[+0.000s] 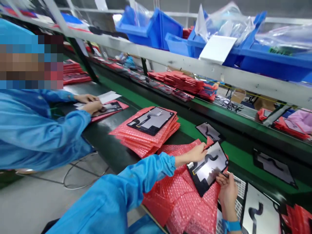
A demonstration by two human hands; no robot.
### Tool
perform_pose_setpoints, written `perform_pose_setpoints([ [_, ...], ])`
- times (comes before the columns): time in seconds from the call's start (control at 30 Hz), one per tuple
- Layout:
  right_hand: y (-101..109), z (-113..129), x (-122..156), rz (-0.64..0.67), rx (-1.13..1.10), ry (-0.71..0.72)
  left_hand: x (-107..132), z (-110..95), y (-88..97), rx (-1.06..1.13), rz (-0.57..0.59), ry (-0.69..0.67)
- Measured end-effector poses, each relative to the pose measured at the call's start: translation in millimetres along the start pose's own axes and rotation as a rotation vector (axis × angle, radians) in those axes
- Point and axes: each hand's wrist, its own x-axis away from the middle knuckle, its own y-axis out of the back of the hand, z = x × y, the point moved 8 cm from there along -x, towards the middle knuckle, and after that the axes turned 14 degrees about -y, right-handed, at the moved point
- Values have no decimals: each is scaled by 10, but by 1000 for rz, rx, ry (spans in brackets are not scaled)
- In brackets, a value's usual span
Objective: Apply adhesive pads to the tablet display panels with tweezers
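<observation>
Flat panel [211, 164] sits between the left hand [197, 154], gripping one edge, and the right hand [228, 188], whose grip I can't tell. Red bubble bags [186, 208] lie below, a dark worktop [103, 139] behind, blue bins [143, 32] on a shelf [170, 57] above.

Blue bins [275, 65] (clear plastic [226, 22] atop).

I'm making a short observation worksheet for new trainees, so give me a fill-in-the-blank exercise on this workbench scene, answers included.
1. The panel between the left hand and the right hand is above bubble bags coloured ____.
2. The band around the right wrist is coloured ____.
3. On top of the stack of bags beyond the left sleeve lies another ____.
4. Blue bins stand on the ____ above the bench.

Missing words: red; blue; panel; shelf.
</observation>
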Motion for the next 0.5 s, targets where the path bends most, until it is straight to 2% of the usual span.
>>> perform_pose_setpoints([
  [0.07,110,35,-54,-1,-56,-25,2,-111,175,16,-75,-22],
  [0.1,174,42,-95,0,-80,-39,-2,-144,330,23,-112,-30],
  [0.13,242,40,-144,2,-101,-49,-7,-156,538,28,-149,-36],
  [0.2,378,-17,-270,12,-136,-87,6,-105,1093,37,-218,-32],
  [0.27,497,-117,-407,19,-149,-131,82,49,1768,40,-284,3],
  [0.37,610,-258,-563,18,-143,-173,341,425,2733,49,-386,127],
  [0.43,622,-323,-609,22,-131,-195,578,701,3189,58,-462,238],
  [0.5,613,-356,-614,6,-124,-208,818,927,3468,64,-561,330],
])
